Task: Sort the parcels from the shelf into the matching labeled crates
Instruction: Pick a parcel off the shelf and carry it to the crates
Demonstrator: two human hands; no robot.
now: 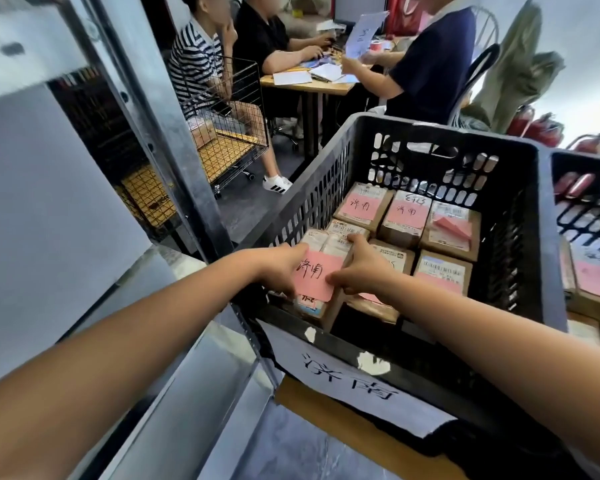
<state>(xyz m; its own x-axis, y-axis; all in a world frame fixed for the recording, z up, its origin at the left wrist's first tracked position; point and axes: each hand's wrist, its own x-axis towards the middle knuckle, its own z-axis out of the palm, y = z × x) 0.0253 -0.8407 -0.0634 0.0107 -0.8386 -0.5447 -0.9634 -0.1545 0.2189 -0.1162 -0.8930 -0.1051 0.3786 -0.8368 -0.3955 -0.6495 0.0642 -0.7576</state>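
Crate label (347, 379): white paper on the near wall, handwritten 济南 in dark ink, torn in places.
Crate (430, 129): black slotted plastic, stood beside the shelf.
Left hand (278, 268): gripping the parcel's left side, fingers curled round the edge.
Right hand (361, 268): gripping the right side, thumb on the pink note, fingertips at the far corner.
Parcel (329, 244): small brown carton in the crate's near-left corner, just inside the rim; resting or not, cannot tell.
Handling: probably stiff-walled and light, judging by size; tape and printed labels likely slick, so best held by opposite side walls as now, not by the note.
Note (314, 277): pink slip on top, handwritten 济南, matching the crate label; looks only lightly stuck and liable to peel.
Other parcels (407, 216): similar cartons in rows, two pink slips legibly 济南; printed barcode labels too small to read; one slip at far right folded up.
Second crate (586, 168): touching on the right, more pink-slipped cartons inside.
Shelf (174, 133): bare metal upright, left.
Table (309, 86): far back, papers on it, people seated round.
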